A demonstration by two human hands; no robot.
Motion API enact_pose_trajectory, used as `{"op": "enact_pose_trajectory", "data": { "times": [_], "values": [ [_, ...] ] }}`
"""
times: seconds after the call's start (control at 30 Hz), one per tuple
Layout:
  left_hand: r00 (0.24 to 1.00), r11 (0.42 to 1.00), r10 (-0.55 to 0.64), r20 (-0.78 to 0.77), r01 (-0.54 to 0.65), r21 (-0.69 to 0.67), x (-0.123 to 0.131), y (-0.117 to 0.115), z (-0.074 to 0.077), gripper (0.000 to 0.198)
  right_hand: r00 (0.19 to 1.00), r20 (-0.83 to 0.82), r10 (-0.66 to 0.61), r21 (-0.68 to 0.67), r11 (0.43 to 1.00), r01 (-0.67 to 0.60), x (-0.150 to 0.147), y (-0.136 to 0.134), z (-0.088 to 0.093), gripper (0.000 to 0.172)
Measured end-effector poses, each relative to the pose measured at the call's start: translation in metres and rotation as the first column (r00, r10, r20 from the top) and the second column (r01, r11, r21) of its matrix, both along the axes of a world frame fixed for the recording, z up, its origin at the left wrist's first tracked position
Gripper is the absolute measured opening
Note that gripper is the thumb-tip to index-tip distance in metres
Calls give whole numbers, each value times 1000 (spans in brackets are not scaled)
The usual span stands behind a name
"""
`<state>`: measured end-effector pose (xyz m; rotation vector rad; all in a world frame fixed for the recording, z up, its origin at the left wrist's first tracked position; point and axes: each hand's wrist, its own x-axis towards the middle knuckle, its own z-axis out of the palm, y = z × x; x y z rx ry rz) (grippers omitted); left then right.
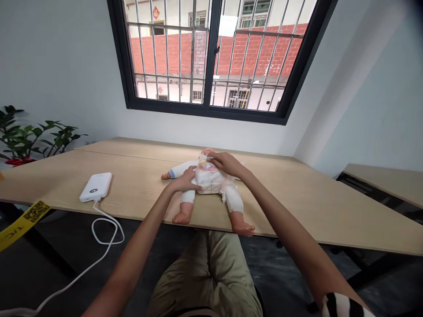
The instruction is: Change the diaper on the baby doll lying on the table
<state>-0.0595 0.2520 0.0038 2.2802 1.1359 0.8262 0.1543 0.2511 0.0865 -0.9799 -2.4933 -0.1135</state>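
Observation:
A baby doll (231,200) lies on its back on the wooden table (139,193), feet over the near edge, wearing a white diaper (208,178) with a coloured print at the waist. My left hand (185,181) rests against the diaper's left side, fingers curled on it. My right hand (224,164) sits on the top of the diaper at the doll's belly, fingers pinching its waistband. The doll's head is mostly hidden behind my right hand.
A white power bank (96,186) lies on the table to the left, its white cable (105,237) looping off the near edge. A potted plant (23,141) stands at far left. A yellow tape (23,224) hangs by the left edge. A barred window (211,53) faces me.

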Motion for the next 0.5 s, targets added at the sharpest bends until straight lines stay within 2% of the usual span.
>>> {"op": "enact_pose_trajectory", "data": {
  "times": [0.07,0.13,0.27,0.37,0.43,0.5],
  "values": [
    [990,991,-130,50,131,-8,3,9,4,60,990,-112,80,-72,993,-89,6,19,-1,36],
    [968,974,-184,171,203,-98,6,17,6,46,978,-193,82,-137,985,-109,11,37,-7,41],
    [885,937,-107,452,243,-252,15,35,-3,36,951,-305,-55,-257,966,-27,21,69,-30,46],
    [827,915,-59,559,269,-301,19,49,-14,36,908,-376,-186,-375,926,34,27,82,-48,50],
    [809,894,-28,588,283,-347,19,55,-20,39,827,-487,-281,-467,884,25,31,81,-58,55],
    [780,865,8,626,309,-395,18,57,-25,41,687,-624,-373,-512,859,1,32,74,-66,60]
  ]
}}
